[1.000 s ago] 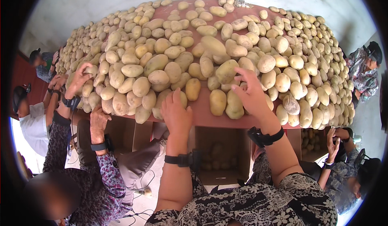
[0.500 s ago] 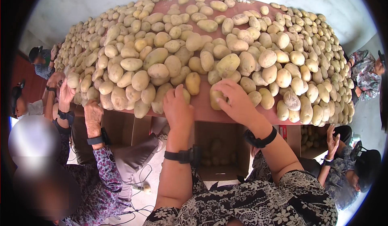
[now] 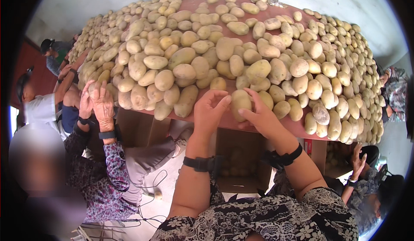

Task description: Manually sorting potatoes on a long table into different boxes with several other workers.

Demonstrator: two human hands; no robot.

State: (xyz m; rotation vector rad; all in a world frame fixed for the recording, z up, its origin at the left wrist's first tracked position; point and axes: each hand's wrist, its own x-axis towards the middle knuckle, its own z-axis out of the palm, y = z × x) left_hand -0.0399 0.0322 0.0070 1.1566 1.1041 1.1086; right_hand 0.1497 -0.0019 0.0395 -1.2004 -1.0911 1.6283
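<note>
And the right hand (image 3: pixel 261 114) has a pale potato (image 3: pixel 242 104) gripped between thumb and fingers, right by the worktop's (image 3: pixel 226 120) near edge! At its nine o'clock, the left hand (image 3: pixel 208 110) curves loosely, fingers parted, a second potato (image 3: pixel 218 84) just beyond at twelve. Open cardboard box (image 3: pixel 241 184) down at six!

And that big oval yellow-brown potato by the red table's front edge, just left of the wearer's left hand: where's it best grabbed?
Probably across its middle, coming from the right: the potato lies lengthwise, pointing away from the front edge; its right flank faces bare red tabletop, while other yellow-brown potatoes crowd its left.
</note>
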